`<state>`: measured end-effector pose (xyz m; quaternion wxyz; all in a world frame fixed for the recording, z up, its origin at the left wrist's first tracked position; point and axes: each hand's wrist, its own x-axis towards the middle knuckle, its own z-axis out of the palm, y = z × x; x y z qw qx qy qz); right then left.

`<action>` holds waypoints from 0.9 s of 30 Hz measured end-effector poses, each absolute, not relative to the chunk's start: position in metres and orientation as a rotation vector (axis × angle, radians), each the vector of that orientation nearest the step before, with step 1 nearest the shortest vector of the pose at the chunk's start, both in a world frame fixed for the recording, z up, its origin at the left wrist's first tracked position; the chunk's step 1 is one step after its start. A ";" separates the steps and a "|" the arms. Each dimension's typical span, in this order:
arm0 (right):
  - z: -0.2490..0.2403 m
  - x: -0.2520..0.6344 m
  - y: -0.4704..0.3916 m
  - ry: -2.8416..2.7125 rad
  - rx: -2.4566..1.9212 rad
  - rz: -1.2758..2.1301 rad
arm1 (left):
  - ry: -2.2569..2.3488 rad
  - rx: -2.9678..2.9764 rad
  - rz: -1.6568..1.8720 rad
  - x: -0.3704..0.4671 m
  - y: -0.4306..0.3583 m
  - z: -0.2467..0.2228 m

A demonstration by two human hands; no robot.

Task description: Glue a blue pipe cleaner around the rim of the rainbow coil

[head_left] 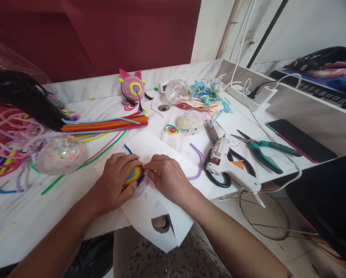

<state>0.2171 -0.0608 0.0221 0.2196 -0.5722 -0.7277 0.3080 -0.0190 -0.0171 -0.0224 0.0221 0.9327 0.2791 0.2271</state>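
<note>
Head view: left hand [117, 178] grasped the rainbow-coloured craft piece [134, 175] above white paper [149, 154] on the tabletop [103, 224]; right hand [165, 175] pinched its dark-blue edge. Glue gun [229, 162] lay right of both hands, beside green-handled pliers [261, 148].

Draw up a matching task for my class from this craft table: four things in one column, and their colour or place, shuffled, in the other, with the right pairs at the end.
Things
1. Pliers
2. Glue gun
3. Phone
4. Rainbow disc

Colour or place
A. Dark, lying flat, with a pink edge
B. Partly covered by the left hand
C. Green and black handles
D. White, lying across the scissors

Right pairs: 1-C; 2-D; 3-A; 4-B
</note>
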 end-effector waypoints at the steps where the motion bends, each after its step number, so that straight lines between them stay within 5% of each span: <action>1: 0.023 0.217 -0.061 -2.028 -1.594 0.850 | 0.863 2.893 0.701 -0.019 -0.017 -0.022; 27: 0.036 0.211 -0.061 -2.389 -1.617 0.619 | 0.859 2.876 0.752 -0.020 -0.018 -0.026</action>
